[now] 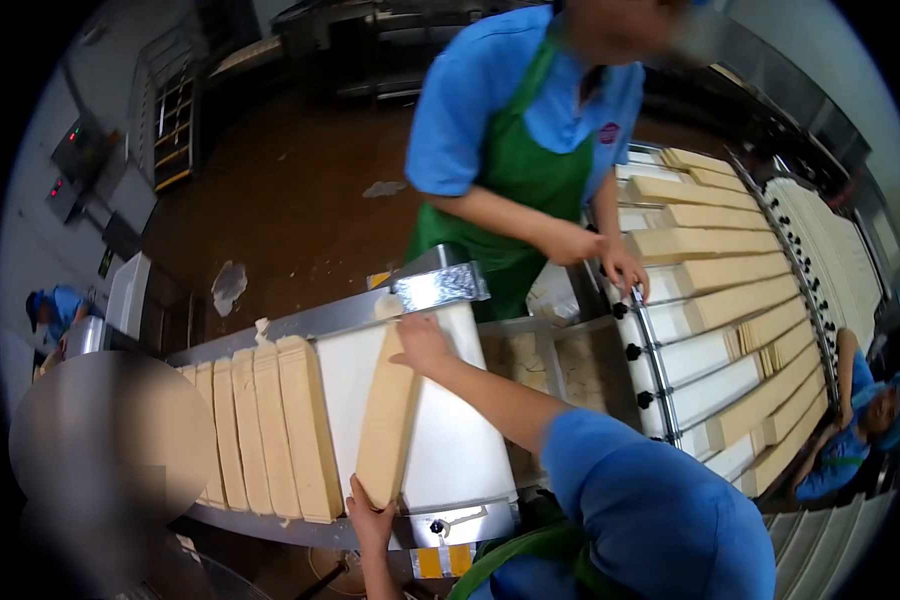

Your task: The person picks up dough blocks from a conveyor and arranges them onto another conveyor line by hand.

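Observation:
A long pale slab, apparently dough (390,410), lies slightly aslant on a white conveyor belt (455,420). My right hand (425,345) reaches across the belt and grips the slab near its far end, fingers over the top. Around the near end curls my left hand (370,515), its thumb along the side. To the left, several similar slabs (305,430) stand close together in a row across the belt. Some of their far ends look ragged.
A co-worker in a green apron (555,185) stands across the belt, hands near a rail (655,370). Several slabs (735,280) lie on a wide conveyor at right. Another person (850,430) is beyond it. A blurred round shape (110,440) covers the left.

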Motion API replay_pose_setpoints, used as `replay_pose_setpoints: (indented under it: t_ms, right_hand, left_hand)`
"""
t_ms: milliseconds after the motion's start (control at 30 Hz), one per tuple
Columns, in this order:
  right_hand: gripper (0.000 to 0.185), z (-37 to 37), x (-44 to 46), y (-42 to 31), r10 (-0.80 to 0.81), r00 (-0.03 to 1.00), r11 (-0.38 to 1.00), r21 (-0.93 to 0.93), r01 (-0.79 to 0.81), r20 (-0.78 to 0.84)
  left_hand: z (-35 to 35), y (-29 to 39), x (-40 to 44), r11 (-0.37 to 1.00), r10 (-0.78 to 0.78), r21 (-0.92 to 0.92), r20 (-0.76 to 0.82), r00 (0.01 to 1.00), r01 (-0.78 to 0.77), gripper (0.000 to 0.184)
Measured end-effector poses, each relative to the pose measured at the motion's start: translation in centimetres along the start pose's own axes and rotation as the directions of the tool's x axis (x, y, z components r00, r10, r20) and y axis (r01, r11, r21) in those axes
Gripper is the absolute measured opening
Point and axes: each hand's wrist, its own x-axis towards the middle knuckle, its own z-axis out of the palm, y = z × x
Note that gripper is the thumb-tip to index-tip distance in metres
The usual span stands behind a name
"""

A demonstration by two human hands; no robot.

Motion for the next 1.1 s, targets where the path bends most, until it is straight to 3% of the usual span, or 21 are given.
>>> replay_pose_setpoints:
  t_ms: [100,133,167,200,267,333,367,467,533,600,667,733,800,867,933,967,1000,1033,1100]
  right_hand:
    - [0.064,-2.4,-6.7,5.3,0.165,0.978,0.982,0.114,-0.151,-0.126]
    - [0.073,-3.2,-9.1,6.8,0.332,0.941,0.87,0.363,-0.333,0.067]
    - [0.083,-3.5,-11.4,7.8,0.428,0.857,0.651,0.559,-0.513,0.287]
    - [0.083,-4.0,-13.5,8.2,0.478,0.834,0.617,0.57,-0.543,0.277]
    - [0.102,-4.7,-17.6,7.5,0.321,0.893,0.658,0.604,-0.45,0.315]
    - [0.109,-4.9,-20.3,6.1,0.246,0.931,0.895,0.306,-0.326,0.27]
    - [0.109,-4.0,-21.2,6.4,0.238,0.95,0.911,0.294,-0.29,0.2]
    - [0.103,-6.3,-23.0,8.8,0.318,0.934,0.898,0.266,-0.351,0.16]
    - [0.092,-8.5,-25.6,11.2,0.366,0.93,0.907,0.237,-0.349,-0.033]
    - [0.094,-12.0,-29.1,13.9,0.438,0.894,0.859,0.338,-0.386,-0.091]
    - [0.093,-18.1,-32.9,15.5,0.508,0.856,0.84,0.269,-0.47,-0.091]
    - [0.095,-20.5,-37.2,18.1,0.537,0.816,0.833,0.283,-0.475,-0.211]
    - [0.096,-23.0,-41.7,20.6,0.606,0.78,0.783,0.286,-0.552,-0.155]
    - [0.093,-22.5,-46.6,24.9,0.568,0.783,0.785,0.45,-0.425,-0.252]
    - [0.09,-21.8,-50.5,27.7,0.631,0.68,0.762,0.464,-0.453,-0.373]
    - [0.09,-21.2,-51.1,29.4,0.629,0.677,0.764,0.463,-0.449,-0.381]
    - [0.085,-20.8,-51.6,31.1,0.838,0.489,0.541,0.475,-0.694,-0.241]
    - [0.081,-20.5,-52.1,32.3,0.968,0.231,0.25,0.445,-0.86,-0.098]
    - [0.079,-20.8,-52.9,34.7,0.98,0.199,0.194,0.387,-0.902,-0.027]
  left_hand:
    - [0.1,2.2,-0.5,0.997,0.062,0.037,0.22,0.973,-0.072,0.099]
    - [0.2,2.5,-0.4,0.993,0.09,0.05,0.254,0.963,-0.106,0.099]
    - [0.1,3.0,-0.4,0.984,0.038,0.156,0.265,0.964,-0.082,0.102]
    - [0.4,3.6,0.0,0.964,-0.001,0.255,0.268,0.963,-0.07,0.105]
    - [1.3,4.6,0.2,0.941,-0.008,0.328,0.259,0.966,-0.08,0.106]
    - [2.0,5.3,0.9,0.918,-0.005,0.389,0.22,0.976,-0.082,0.106]
    - [2.1,5.1,1.1,0.924,0.025,0.367,0.217,0.976,-0.106,0.105]
    - [3.0,8.8,1.6,0.922,0.101,0.345,0.23,0.968,-0.178,0.099]
    - [3.7,11.7,0.9,0.894,0.221,0.348,0.206,0.953,-0.283,0.096]
    - [4.6,17.3,-1.4,0.922,0.225,0.272,0.205,0.953,-0.276,0.094]
    - [6.1,20.8,-2.6,0.894,0.399,0.113,0.236,0.886,-0.433,0.094]
    - [7.3,25.3,-4.6,0.879,0.453,0.033,0.259,0.853,-0.477,0.094]
    - [8.5,29.0,-6.4,0.785,0.603,-0.068,0.309,0.736,-0.615,0.081]
    - [10.7,30.6,-6.8,0.781,0.614,-0.149,0.36,0.703,-0.606,0.071]
    - [12.3,32.8,-7.8,0.774,0.627,-0.23,0.406,0.665,-0.59,0.062]
    - [13.3,34.3,-8.8,0.76,0.638,-0.252,0.464,0.614,-0.599,0.056]
    - [14.4,35.7,-9.8,0.746,0.646,-0.276,0.519,0.56,-0.606,0.05]
    - [15.6,36.6,-10.4,0.732,0.657,-0.285,0.533,0.533,-0.618,0.051]
    - [17.8,37.4,-11.2,0.704,0.683,-0.315,0.546,0.485,-0.637,0.053]
